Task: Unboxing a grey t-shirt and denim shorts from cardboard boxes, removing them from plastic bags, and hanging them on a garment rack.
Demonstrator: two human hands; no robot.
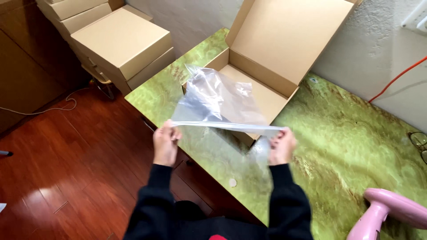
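Together, our hands stretch a clear plastic bag (218, 100).
Our left hand (165, 143) and right hand (281, 146) pinch opposite corners, apart, keeping the bag taut above the open cardboard box (284, 40) on the green table (356, 138).

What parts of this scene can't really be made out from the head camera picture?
- Open cardboard box: its near floor is veiled by the clear plastic bag stretched between the left hand and right hand.
- Bag contents: cannot tell whether anything is inside.
- Pink object: cut off by the bottom-right edge.
- Eyeglasses: cropped by the right edge.
- Stacked boxes: top of the pile runs out of frame.
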